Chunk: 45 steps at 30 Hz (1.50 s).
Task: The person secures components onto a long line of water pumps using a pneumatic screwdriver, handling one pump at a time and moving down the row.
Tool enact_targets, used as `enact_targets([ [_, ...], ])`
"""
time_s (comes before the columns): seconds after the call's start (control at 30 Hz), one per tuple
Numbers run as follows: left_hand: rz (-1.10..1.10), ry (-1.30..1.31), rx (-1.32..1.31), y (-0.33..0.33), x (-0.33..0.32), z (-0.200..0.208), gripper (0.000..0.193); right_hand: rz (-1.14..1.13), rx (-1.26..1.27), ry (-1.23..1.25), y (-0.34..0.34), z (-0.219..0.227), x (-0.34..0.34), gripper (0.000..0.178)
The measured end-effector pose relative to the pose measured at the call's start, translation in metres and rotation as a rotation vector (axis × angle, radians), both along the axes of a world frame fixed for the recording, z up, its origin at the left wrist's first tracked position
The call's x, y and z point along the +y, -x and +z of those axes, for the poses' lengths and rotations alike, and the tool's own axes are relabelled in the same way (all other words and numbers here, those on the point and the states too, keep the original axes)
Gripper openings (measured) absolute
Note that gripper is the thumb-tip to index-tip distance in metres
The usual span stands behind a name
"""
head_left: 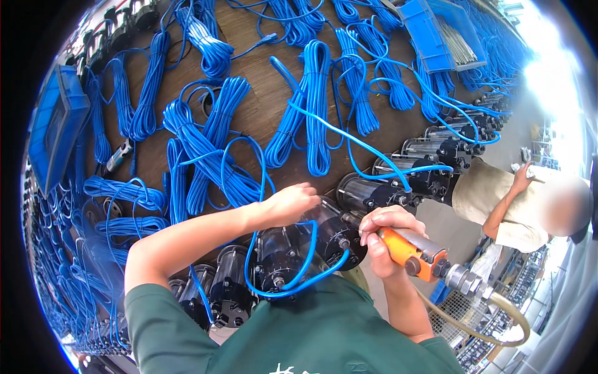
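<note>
My right hand [391,234] is wrapped around an orange and grey air tool [414,252] with a hose fitting at its rear. The tool's front end points at a clear cylindrical unit [333,227] with black end caps; whether they touch is hidden. My left hand [293,204] is closed above the far side of that unit, its fingers curled, and what they hold cannot be made out. A blue cable [311,283] loops from the black end of the unit. Close on the left stands another clear cylindrical unit [274,249].
Similar clear units [389,165] line the edge of the brown table [268,106]. Bundled blue cables [317,106] cover much of it. Blue bins sit at the far right [430,43] and left [62,124]. A tan air hose [517,327] curves behind the tool. A co-worker [517,199] is at the right.
</note>
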<state>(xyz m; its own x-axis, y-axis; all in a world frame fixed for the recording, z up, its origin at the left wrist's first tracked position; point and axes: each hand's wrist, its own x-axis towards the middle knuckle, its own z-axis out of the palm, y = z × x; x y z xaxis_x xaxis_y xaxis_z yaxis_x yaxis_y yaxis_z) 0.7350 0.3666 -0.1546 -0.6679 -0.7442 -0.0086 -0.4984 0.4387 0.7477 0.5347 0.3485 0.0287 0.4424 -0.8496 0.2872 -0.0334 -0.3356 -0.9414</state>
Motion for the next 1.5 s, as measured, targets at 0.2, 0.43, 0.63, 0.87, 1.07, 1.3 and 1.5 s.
enact_targets([
  [0.2, 0.145, -0.315, 0.063, -0.02, 0.043, -0.004, 0.019, -0.013, -0.171, -0.091, -0.01, 0.011, 0.008, 0.038],
  [0.43, 0.101, 0.033, 0.11, -0.016, 0.05, -0.021, 0.009, 0.153, -0.109, -0.101, -0.04, 0.042, 0.032, 0.024],
  [0.63, 0.095, 0.03, 0.052, -0.02, 0.056, -0.013, 0.014, 0.195, -0.016, -0.192, -0.052, 0.04, 0.034, 0.023],
  [0.87, 0.053, -0.022, 0.016, -0.021, 0.052, -0.002, 0.016, 0.455, 0.083, -0.078, -0.051, 0.03, 0.022, 0.024],
  [1.07, 0.05, 0.137, 0.026, -0.021, 0.053, -0.015, 0.014, 0.54, 0.157, 0.014, -0.05, 0.023, 0.026, 0.022],
  [1.3, 0.052, 0.157, 0.014, -0.018, 0.054, -0.026, 0.013, 0.587, 0.137, 0.01, -0.056, 0.026, 0.016, 0.021],
  [1.5, 0.093, 0.242, 0.17, -0.02, 0.056, -0.035, 0.012, 0.588, 0.178, 0.021, -0.059, 0.023, 0.018, 0.024],
])
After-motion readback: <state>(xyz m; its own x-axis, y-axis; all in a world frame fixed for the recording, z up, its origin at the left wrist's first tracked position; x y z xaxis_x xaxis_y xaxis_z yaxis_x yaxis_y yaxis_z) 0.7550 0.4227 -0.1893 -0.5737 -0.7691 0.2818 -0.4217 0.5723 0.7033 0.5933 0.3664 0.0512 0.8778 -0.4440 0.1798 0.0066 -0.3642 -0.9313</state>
